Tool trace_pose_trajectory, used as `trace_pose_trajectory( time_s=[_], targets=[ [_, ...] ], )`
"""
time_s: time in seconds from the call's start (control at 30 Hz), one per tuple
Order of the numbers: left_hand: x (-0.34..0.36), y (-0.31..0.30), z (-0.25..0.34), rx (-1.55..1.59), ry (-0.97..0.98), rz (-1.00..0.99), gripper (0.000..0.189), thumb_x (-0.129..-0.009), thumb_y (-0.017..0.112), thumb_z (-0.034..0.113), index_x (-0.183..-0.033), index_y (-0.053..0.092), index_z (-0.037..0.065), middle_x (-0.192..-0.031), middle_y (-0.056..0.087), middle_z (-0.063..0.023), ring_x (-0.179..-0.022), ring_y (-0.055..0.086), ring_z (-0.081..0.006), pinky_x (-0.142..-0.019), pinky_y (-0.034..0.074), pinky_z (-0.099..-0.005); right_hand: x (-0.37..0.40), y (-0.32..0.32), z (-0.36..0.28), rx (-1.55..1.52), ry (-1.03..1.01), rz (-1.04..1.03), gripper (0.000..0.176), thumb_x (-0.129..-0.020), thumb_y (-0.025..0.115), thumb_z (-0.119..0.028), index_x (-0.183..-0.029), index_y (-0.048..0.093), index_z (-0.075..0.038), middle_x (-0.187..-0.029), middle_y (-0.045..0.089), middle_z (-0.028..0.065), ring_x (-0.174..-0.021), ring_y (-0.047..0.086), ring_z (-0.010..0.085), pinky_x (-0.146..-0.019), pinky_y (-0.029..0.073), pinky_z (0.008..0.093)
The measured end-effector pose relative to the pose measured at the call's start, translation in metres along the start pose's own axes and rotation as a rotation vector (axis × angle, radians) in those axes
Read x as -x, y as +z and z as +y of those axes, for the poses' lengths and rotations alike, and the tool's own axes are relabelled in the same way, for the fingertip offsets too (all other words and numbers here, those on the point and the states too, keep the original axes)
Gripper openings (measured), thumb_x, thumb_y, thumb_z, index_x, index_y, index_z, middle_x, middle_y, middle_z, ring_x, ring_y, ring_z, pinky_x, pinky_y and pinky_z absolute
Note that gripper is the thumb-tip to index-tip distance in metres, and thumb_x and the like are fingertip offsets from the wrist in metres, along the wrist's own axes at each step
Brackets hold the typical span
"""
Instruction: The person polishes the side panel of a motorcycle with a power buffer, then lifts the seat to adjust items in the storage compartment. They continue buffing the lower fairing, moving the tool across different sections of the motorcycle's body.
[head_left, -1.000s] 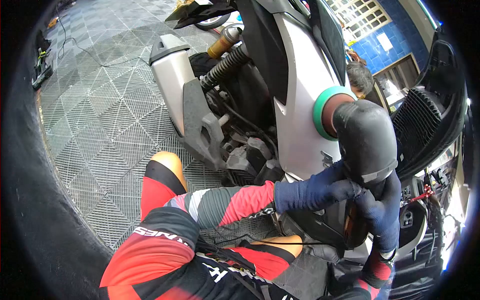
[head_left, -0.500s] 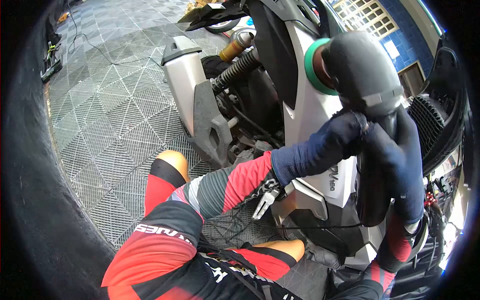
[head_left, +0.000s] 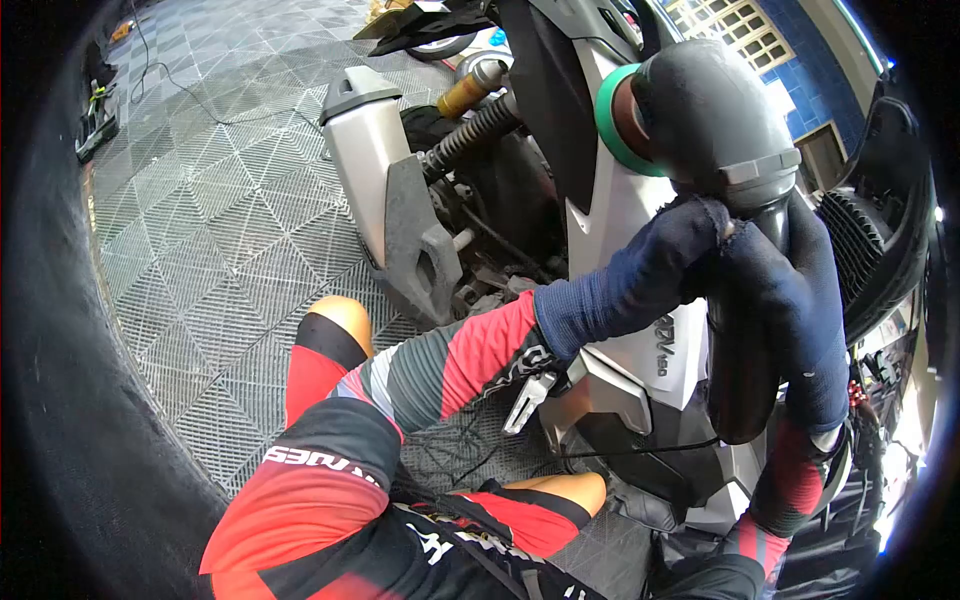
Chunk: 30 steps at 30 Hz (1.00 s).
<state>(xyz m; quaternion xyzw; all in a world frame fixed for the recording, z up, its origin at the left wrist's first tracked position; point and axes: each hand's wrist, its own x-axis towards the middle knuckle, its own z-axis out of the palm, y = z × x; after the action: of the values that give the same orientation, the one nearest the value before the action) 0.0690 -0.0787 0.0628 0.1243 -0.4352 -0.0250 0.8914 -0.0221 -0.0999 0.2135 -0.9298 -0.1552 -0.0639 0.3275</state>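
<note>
You are crouching on the grey gridded floor tiles [head_left: 200, 220], facing the white-panelled scooter [head_left: 620, 230] that is filling the far right of the scene, with its silver exhaust muffler [head_left: 360, 150] sticking out to the left. You are holding the black electric polisher [head_left: 715, 110] up against the scooter's side panel. Your left hand [head_left: 690, 245], in a dark blue glove, is clenching the polisher's neck just below its domed head. Your right hand [head_left: 790, 300], gloved alike, is gripping the handle, to the right and nearer you. The round green foam pad [head_left: 612, 115] is lying against the panel, left of both hands and farther away.
</note>
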Motion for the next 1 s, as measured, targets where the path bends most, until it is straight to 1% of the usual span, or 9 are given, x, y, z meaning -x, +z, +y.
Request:
trace_pose_trajectory(
  time_s=[0.03, 0.1, 0.17, 0.37, 0.5, 0.77, 0.83, 0.9, 1.0],
  targets=[
    [-0.002, 0.005, 0.003, 0.518, -0.105, -0.076, 0.025, -0.094, 0.059, 0.028, -0.105, 0.063, 0.006, -0.099, 0.065, -0.0091, -0.093, 0.062, -0.016, -0.089, 0.05, -0.0312, 0.001, 0.001, -0.004, 0.011, 0.035, 0.006, 0.054, -0.083, 0.073, -0.025, -0.125, 0.055, 0.002, -0.11, 0.067, 0.012, -0.094, 0.064, 0.0172, -0.085, 0.05, 0.0315],
    [0.006, 0.019, 0.009, -0.061, -0.133, 0.029, 0.02, -0.098, 0.054, 0.026, -0.101, 0.063, 0.008, -0.093, 0.063, -0.0063, -0.09, 0.058, -0.012, -0.084, 0.048, -0.0293, 0.012, -0.009, 0.004, 0.064, 0.065, 0.04, 0.056, -0.081, 0.073, -0.029, -0.125, 0.056, 0.002, -0.11, 0.066, 0.0117, -0.097, 0.063, 0.0176, -0.086, 0.05, 0.0329],
    [0.012, 0.03, -0.013, -0.129, 0.044, -0.106, 0.025, -0.098, 0.055, 0.029, -0.11, 0.06, 0.008, -0.101, 0.06, -0.0029, -0.096, 0.055, -0.0126, -0.086, 0.045, -0.0312, 0.032, -0.019, 0.012, -0.005, 0.171, 0.053, 0.061, -0.08, 0.073, -0.03, -0.128, 0.053, 0.001, -0.114, 0.064, 0.0112, -0.1, 0.061, 0.0185, -0.09, 0.048, 0.034],
    [0.032, 0.079, -0.051, 0.291, -0.201, -0.187, 0.053, -0.093, 0.063, 0.04, -0.129, 0.047, 0.005, -0.122, 0.054, -0.0088, -0.115, 0.049, -0.019, -0.104, 0.037, -0.0344, 0.102, -0.064, 0.085, -0.073, 0.314, 0.249, 0.061, -0.082, 0.068, -0.028, -0.133, 0.048, -0.001, -0.119, 0.06, 0.0112, -0.102, 0.061, 0.0193, -0.091, 0.049, 0.0339],
    [0.025, 0.087, -0.058, 0.017, -0.185, -0.145, 0.056, -0.094, 0.057, 0.051, -0.126, 0.05, 0.006, -0.121, 0.054, -0.0113, -0.117, 0.049, -0.0204, -0.106, 0.036, -0.0356, 0.104, -0.079, 0.094, -0.141, 0.299, -0.018, 0.043, -0.096, 0.052, -0.028, -0.128, 0.052, 0.0, -0.117, 0.058, 0.0065, -0.108, 0.054, 0.0171, -0.098, 0.042, 0.031],
    [-0.024, 0.06, -0.005, -0.159, 0.072, 0.025, 0.043, -0.099, 0.052, 0.042, -0.119, 0.055, 0.004, -0.113, 0.058, -0.008, -0.111, 0.053, -0.0127, -0.101, 0.041, -0.031, 0.015, -0.073, 0.052, -0.081, 0.12, -0.247, 0.046, -0.093, 0.055, -0.03, -0.128, 0.053, 0.001, -0.117, 0.06, 0.0072, -0.107, 0.055, 0.0168, -0.097, 0.042, 0.0315],
    [-0.041, 0.037, -0.003, -0.649, 0.557, 0.065, 0.044, -0.102, 0.045, 0.04, -0.126, 0.053, 0.004, -0.115, 0.06, -0.0086, -0.108, 0.057, -0.0138, -0.098, 0.045, -0.0284, -0.005, -0.07, 0.041, -0.041, 0.059, -0.3, 0.047, -0.092, 0.056, -0.03, -0.128, 0.053, 0.001, -0.117, 0.06, 0.0073, -0.107, 0.056, 0.0168, -0.097, 0.043, 0.0316],
    [-0.043, 0.032, 0.023, -0.137, 0.026, 0.068, 0.045, -0.105, 0.038, 0.034, -0.137, 0.046, 0.003, -0.126, 0.058, -0.0118, -0.114, 0.057, -0.0176, -0.102, 0.043, -0.028, -0.016, -0.068, 0.035, -0.007, 0.005, -0.337, 0.048, -0.092, 0.057, -0.03, -0.128, 0.053, 0.001, -0.117, 0.06, 0.0075, -0.106, 0.056, 0.0167, -0.097, 0.043, 0.0317],
    [-0.04, 0.067, 0.061, -0.032, -0.156, 0.078, 0.05, -0.095, 0.055, 0.044, -0.127, 0.053, 0.006, -0.112, 0.064, -0.0077, -0.103, 0.063, -0.023, -0.091, 0.051, -0.0367, -0.03, -0.069, 0.027, 0.037, -0.041, -0.377, 0.049, -0.091, 0.058, -0.031, -0.128, 0.053, 0.001, -0.117, 0.061, 0.0078, -0.106, 0.056, 0.0166, -0.097, 0.043, 0.0319]
  ],
)
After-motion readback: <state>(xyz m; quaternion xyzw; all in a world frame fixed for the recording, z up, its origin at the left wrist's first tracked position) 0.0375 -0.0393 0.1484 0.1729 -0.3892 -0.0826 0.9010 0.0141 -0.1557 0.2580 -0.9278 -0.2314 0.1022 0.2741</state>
